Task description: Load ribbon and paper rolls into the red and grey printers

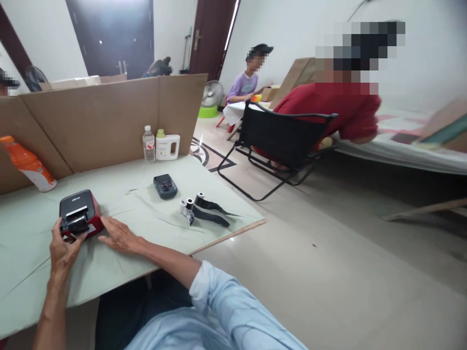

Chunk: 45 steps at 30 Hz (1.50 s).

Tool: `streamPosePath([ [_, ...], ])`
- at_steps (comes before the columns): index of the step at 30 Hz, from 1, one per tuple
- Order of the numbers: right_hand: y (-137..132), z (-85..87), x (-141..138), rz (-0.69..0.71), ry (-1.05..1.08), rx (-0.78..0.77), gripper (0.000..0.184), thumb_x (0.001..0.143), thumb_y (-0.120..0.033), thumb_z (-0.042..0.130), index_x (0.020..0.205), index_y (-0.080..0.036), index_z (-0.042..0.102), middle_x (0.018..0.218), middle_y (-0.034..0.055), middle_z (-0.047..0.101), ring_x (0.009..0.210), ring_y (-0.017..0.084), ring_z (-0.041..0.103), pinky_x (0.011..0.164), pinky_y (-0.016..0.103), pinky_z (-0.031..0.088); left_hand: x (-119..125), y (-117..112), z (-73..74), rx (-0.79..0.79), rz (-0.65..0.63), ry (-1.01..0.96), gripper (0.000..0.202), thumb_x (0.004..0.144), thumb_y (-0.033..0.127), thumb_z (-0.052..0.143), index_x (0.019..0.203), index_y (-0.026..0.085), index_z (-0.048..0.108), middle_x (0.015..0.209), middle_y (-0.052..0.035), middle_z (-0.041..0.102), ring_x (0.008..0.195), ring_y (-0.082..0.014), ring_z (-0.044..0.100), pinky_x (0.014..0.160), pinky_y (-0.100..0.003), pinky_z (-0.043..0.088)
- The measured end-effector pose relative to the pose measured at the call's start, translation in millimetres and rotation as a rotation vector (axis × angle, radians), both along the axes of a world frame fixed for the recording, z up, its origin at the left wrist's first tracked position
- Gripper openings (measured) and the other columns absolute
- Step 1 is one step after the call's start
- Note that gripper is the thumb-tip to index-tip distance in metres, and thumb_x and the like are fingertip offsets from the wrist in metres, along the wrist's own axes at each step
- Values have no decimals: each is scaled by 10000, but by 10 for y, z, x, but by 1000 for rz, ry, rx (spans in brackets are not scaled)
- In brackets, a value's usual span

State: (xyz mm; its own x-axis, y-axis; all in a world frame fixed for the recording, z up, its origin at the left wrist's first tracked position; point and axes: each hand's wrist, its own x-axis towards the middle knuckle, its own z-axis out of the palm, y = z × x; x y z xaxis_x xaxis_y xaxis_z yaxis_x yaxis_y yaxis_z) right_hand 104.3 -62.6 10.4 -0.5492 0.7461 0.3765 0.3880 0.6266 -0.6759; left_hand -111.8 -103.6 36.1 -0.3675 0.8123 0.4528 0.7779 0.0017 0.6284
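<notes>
A small red and black label printer (78,212) sits on the pale green table (153,233) near its front edge. My left hand (62,248) rests against the printer's front, with thumb and fingers up at the black strip coming out of its slot. My right hand (118,236) lies flat on the table beside the printer's right side, fingers stretched out and touching its base. To the right lie several small rolls with loose black tape (204,210). A dark handheld device (165,186) lies further back.
A cardboard screen (109,116) stands along the table's back. In front of it are an orange bottle (29,165), a clear water bottle (149,144) and a white jug (168,146). A person in red sits in a black folding chair (284,141); another person sits further back.
</notes>
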Motion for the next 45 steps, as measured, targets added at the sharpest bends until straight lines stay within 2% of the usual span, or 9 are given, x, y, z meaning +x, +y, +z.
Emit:
streamPosePath([
  [5, -126, -55, 322, -35, -121, 80, 414, 1009, -330, 652, 1396, -231, 544, 1400, 102, 639, 1325, 263, 586, 1094, 404, 516, 34, 21, 39, 25, 17, 72, 975, 677, 555, 791, 1512, 183, 450, 1343, -209, 654, 1152, -429, 682, 995, -637, 563],
  [8, -167, -104, 531, -83, -169, 135, 315, 1014, -315, 650, 1309, -211, 611, 1323, 105, 672, 1245, 262, 620, 1055, 396, 531, 175, -40, 98, 165, -8, 245, 810, 754, 483, 721, 1463, 154, 508, 1477, -250, 543, 1389, -501, 513, 1132, -701, 442],
  [11, -180, -155, 706, -104, -191, 178, 222, 1021, -316, 649, 1207, -196, 662, 1241, 103, 702, 1170, 252, 640, 1019, 376, 534, 480, -133, 223, 335, -20, 432, 645, 818, 329, 675, 1435, 191, 552, 1594, -226, 426, 1486, -497, 402, 1206, -714, 342],
  [15, -203, -187, 866, -123, -186, 182, 144, 1008, -295, 666, 1104, -192, 696, 1130, 94, 725, 1076, 243, 657, 959, 352, 536, 1000, -67, 359, 400, -184, 479, 584, 845, 242, 685, 1415, 190, 568, 1543, -210, 493, 1458, -426, 464, 1214, -629, 378],
  [20, -118, -23, 1180, -219, -51, 170, 174, 1008, -212, 606, 1160, -199, 689, 1150, 109, 717, 1105, 254, 647, 989, 379, 525, 1439, 519, 246, 136, -460, 411, 595, 862, 325, 657, 1420, 151, 549, 1484, -207, 571, 1412, -362, 536, 1201, -527, 430],
  [26, 577, 442, 2019, -585, -2, 44, 353, 1006, -293, 574, 1330, -159, 614, 1345, 185, 633, 1315, 328, 550, 1162, 499, 408, 1995, 1272, 102, -389, -598, 330, 785, 749, 389, 768, 1449, 124, 529, 1481, -228, 608, 1385, -387, 579, 1147, -477, 462],
  [33, 1192, 521, 2406, -609, -294, -384, 435, 1003, -478, 618, 1195, -97, 703, 1170, 157, 763, 1054, 260, 700, 857, 285, 511, 2689, 1524, 42, -525, -623, 291, 768, 730, 380, 813, 1407, 183, 510, 1291, -164, 725, 1208, -366, 671, 969, -413, 517],
  [39, 1172, 480, 2261, -618, -314, -399, 452, 1026, -446, 565, 1178, -54, 731, 1148, 187, 777, 1026, 262, 725, 784, 265, 499, 2789, 1442, -31, -482, -548, 288, 599, 839, 326, 739, 1381, 185, 526, 1252, -155, 737, 1188, -336, 684, 950, -386, 511],
  [45, 975, 576, 1923, -530, -249, -291, 430, 1014, -451, 550, 1271, -135, 688, 1254, 146, 751, 1119, 262, 699, 881, 284, 503, 2325, 1156, 175, -367, -479, 292, 528, 856, 327, 720, 1346, 214, 561, 1199, -125, 760, 1131, -347, 708, 899, -385, 527],
])
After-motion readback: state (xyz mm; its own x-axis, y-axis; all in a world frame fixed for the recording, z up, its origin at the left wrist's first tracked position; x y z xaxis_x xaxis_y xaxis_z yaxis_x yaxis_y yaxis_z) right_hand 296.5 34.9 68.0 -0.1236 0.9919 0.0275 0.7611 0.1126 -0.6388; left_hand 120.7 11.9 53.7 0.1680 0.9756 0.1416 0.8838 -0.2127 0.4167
